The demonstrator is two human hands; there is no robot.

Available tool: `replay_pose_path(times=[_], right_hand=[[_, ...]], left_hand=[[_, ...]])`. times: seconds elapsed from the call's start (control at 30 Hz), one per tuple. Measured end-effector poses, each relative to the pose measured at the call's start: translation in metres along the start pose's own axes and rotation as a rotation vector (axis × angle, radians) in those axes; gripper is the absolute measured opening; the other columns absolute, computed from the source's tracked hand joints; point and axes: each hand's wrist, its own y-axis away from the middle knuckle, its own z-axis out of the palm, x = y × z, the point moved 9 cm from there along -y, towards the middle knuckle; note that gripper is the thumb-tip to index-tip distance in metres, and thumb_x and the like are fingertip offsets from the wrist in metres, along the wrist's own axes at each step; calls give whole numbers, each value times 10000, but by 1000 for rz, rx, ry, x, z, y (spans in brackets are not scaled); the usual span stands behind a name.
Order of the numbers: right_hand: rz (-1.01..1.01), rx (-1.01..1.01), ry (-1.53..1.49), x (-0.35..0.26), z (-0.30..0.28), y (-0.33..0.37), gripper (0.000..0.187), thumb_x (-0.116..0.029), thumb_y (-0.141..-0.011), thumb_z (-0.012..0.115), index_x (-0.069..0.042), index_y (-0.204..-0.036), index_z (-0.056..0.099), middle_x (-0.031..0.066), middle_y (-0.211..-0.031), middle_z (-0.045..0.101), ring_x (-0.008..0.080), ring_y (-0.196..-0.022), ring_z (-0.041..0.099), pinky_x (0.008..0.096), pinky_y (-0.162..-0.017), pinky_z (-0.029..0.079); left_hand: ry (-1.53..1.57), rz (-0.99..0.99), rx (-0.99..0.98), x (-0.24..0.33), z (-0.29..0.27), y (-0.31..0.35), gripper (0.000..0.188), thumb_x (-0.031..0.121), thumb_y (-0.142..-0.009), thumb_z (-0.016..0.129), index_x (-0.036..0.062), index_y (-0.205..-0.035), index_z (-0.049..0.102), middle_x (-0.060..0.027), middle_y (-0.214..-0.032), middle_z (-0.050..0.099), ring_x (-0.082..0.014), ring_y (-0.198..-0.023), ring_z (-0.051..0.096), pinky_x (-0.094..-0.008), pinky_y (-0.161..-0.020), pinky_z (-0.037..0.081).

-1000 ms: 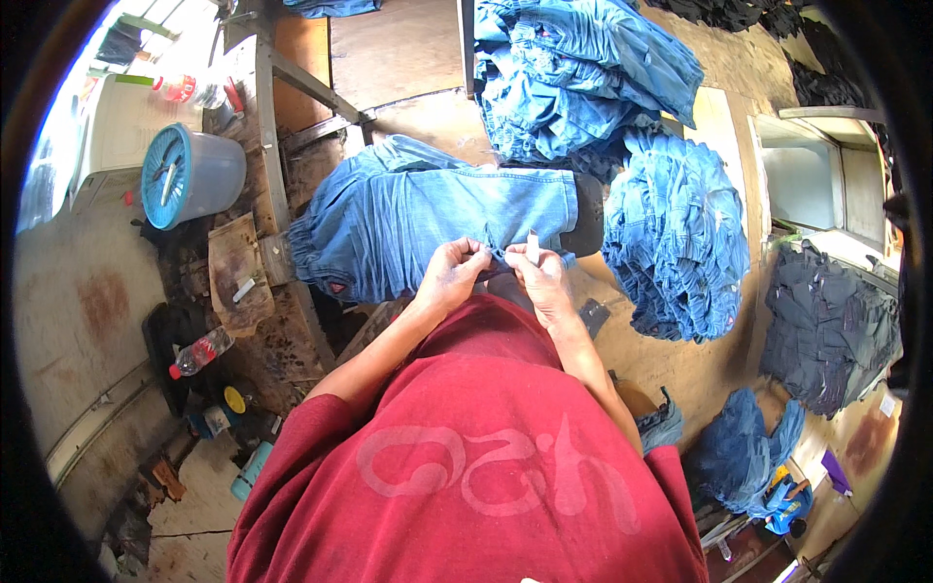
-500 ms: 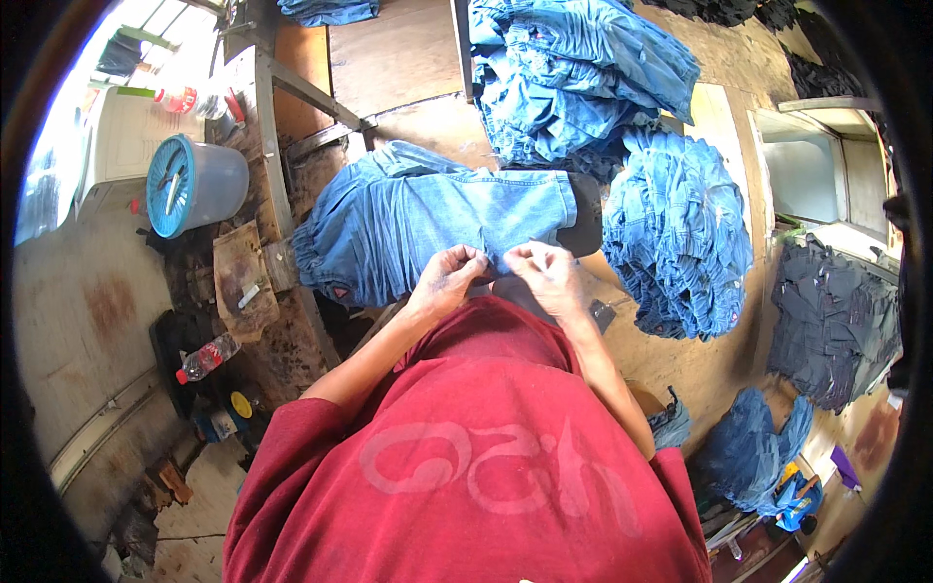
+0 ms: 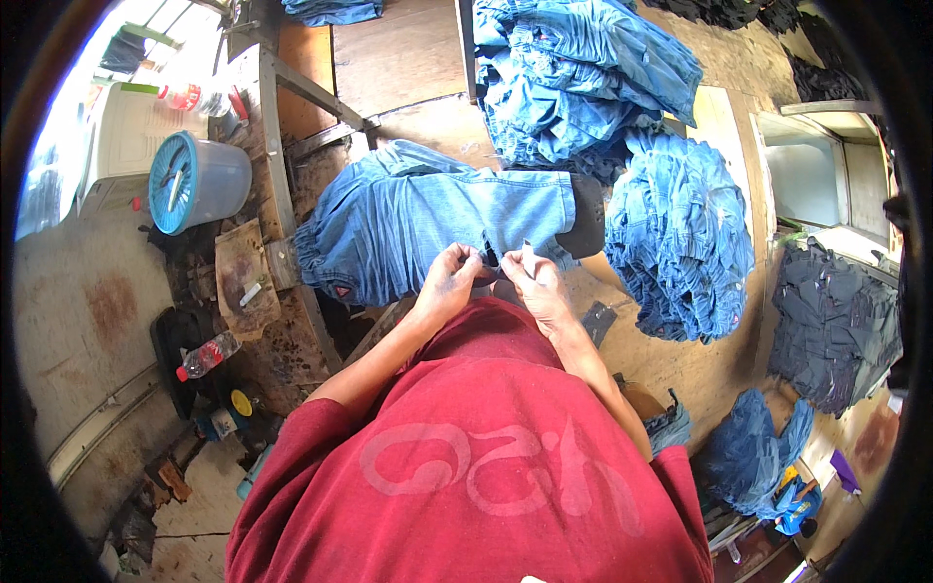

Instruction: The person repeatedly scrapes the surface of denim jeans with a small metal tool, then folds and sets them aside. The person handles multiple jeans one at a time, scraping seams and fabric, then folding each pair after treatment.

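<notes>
A pair of light blue denim trousers [image 3: 418,209] lies sideways before me, its gathered waistband at the left and a leg hem at the right. The hem end rests by a dark rounded board [image 3: 588,216]. At the near edge of the denim, my left hand [image 3: 450,282] is closed in a pinch on the cloth. Close beside it, my right hand [image 3: 539,291] is also closed. A small pale flat piece [image 3: 528,255] with a dark tip sticks up from its fingers; its kind is unclear. The fingertips partly hide the cloth between the hands.
Piles of blue denim garments [image 3: 583,78] [image 3: 680,238] stand beyond and to the right. Dark folded garments [image 3: 836,321] lie farther right. At left are a lidded plastic bucket [image 3: 209,185], a wooden frame [image 3: 277,165] and a plastic bottle [image 3: 208,357]. A blue bundle [image 3: 748,452] sits lower right.
My right hand has turned and moved slightly left and nearer to me; the pale piece now stands up from its fingers. My left hand has shifted slightly left. The trousers stay in place.
</notes>
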Motion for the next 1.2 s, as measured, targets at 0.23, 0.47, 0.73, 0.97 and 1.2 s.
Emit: replay_pose_path(times=[0.23, 0.47, 0.73, 0.97, 1.2], right_hand=[[-251, 31, 272, -19, 3, 3, 303, -288, -1073, 682, 10, -1067, 735, 47, -846, 690, 127, -823, 596, 327, -821, 492], [-179, 44, 307, -15, -3, 3, 251, -276, -1089, 675, -37, -1077, 749, -39, -846, 650, 63, -782, 562, 276, -709, 456], [-38, -32, 6, 2, -2, 0, 167, -241, -1097, 677, -79, -1079, 713, -136, -730, 483, -16, -593, 375, 213, -522, 276], [-7, -93, 16, 4, -5, 4, 239, -251, -1102, 651, -29, -1117, 736, -84, -812, 573, 67, -675, 480, 288, -598, 394], [-92, 253, 644, -41, -22, 19, 462, -405, -1062, 687, 25, -904, 745, 131, -736, 700, 220, -673, 669, 395, -631, 486]], left_hand=[[48, -124, -125, 7, 9, 3, 247, 264, -1103, 665, 17, -1094, 658, -14, -961, 718, -84, -855, 657, -240, -727, 533], [-15, -47, -188, 1, 7, -4, 232, 270, -1115, 646, 46, -1055, 664, 37, -888, 685, -35, -744, 587, -210, -637, 490], [200, -178, -224, -25, 2, -3, 211, 307, -1144, 570, 103, -1094, 594, -39, -964, 724, -40, -549, 431, -267, -538, 517], [449, -292, -268, -24, 0, 6, 241, 321, -1134, 581, 86, -1185, 596, -87, -1060, 740, -58, -548, 448, -272, -550, 547], [46, -228, -244, -12, 8, -1, 250, 322, -1127, 599, 78, -1185, 596, -35, -944, 687, -42, -577, 451, -261, -540, 530]])
